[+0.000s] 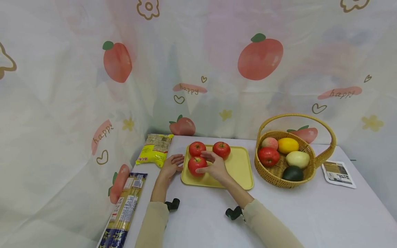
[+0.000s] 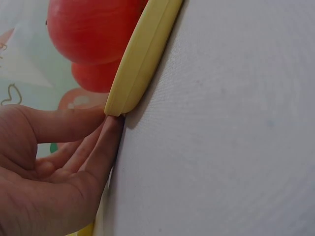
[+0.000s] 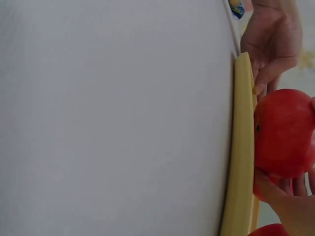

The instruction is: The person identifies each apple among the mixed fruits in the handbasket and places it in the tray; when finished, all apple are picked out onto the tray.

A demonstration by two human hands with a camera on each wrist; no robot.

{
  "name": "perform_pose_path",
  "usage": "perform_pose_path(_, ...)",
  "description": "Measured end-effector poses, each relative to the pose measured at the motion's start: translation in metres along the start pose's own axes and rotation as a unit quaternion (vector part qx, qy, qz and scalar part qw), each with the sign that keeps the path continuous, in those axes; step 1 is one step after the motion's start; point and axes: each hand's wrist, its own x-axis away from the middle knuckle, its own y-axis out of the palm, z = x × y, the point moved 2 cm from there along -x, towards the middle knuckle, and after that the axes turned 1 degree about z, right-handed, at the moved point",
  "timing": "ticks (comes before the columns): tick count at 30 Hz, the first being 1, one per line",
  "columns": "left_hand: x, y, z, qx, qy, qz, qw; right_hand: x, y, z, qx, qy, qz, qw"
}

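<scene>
A yellow tray (image 1: 240,167) lies on the white table with three red apples on its left half. At the tray's left edge, my left hand (image 1: 171,167) pinches the rim, thumb over it and fingers below, as the left wrist view shows. My right hand (image 1: 218,169) reaches over the tray and grips the front apple (image 1: 195,166), thumb on the near side and fingers around its far side. Behind it sit a second apple (image 1: 196,148) at the back left and a third apple (image 1: 221,150) near the fingertips.
A wicker basket (image 1: 286,183) with a tall handle holds several fruits right of the tray. Beyond the left hand lies a yellow food bag (image 1: 156,148). Long noodle packs (image 1: 124,210) lie along the left edge; a flat packet (image 1: 338,173) is at the right.
</scene>
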Motion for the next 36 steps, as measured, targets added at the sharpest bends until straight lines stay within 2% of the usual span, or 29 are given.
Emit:
perform_pose_path(4,0.0,0.001,0.0,-0.003,-0.004,0.002,1.0,0.001,0.001,0.004,-0.013,0.013,-0.006,1.0)
perform_pose_path(8,0.0,0.002,0.001,-0.005,-0.007,0.004,1.0,0.002,0.002,0.006,-0.02,0.01,-0.005,1.0)
perform_pose_path(14,0.001,0.003,0.0,-0.003,-0.006,0.008,0.9999,0.004,0.001,0.003,-0.009,0.0,-0.028,1.0)
perform_pose_path(20,0.0,0.003,-0.001,-0.001,0.0,0.006,1.0,0.007,-0.006,-0.002,-0.027,-0.001,-0.029,0.999)
perform_pose_path(23,0.0,0.003,-0.001,0.001,0.001,0.004,1.0,0.007,-0.012,-0.008,-0.027,-0.016,-0.027,0.999)
perform_pose_path(27,0.002,0.003,0.0,0.0,0.004,0.001,1.0,0.007,-0.024,-0.02,-0.029,-0.032,-0.012,0.999)
perform_pose_path(36,0.003,0.002,0.002,-0.004,-0.002,0.003,1.0,0.009,-0.06,-0.056,-0.041,-0.037,0.055,0.997)
